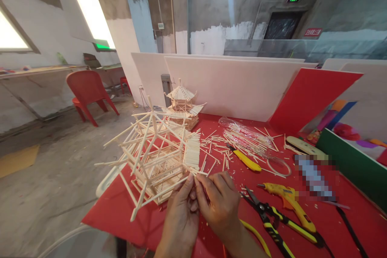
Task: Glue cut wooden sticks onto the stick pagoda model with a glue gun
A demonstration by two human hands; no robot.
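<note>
An unfinished pavilion model [157, 161] of thin wooden sticks stands on the red tabletop, its roof frame mostly bare. One side of that roof carries a row of short sticks [191, 151] laid close together. At the model's near right corner, my left hand [181, 211] is closed, thumb and fingers pinching the stick frame. My right hand [219, 197] meets it there, pinching a thin wooden stick [201, 173] at the same corner. The fingertips nearly touch and partly hide the joint. Behind stands a smaller, roofed pavilion model [181, 102].
Cut sticks [216, 145] and a plastic bag of sticks [244, 133] lie beyond my hands. To the right are a yellow-handled cutter [246, 160], pliers [267, 213] and a yellow glue gun [288, 199]. White boards [226, 84] line the back; a red chair [89, 88] stands left.
</note>
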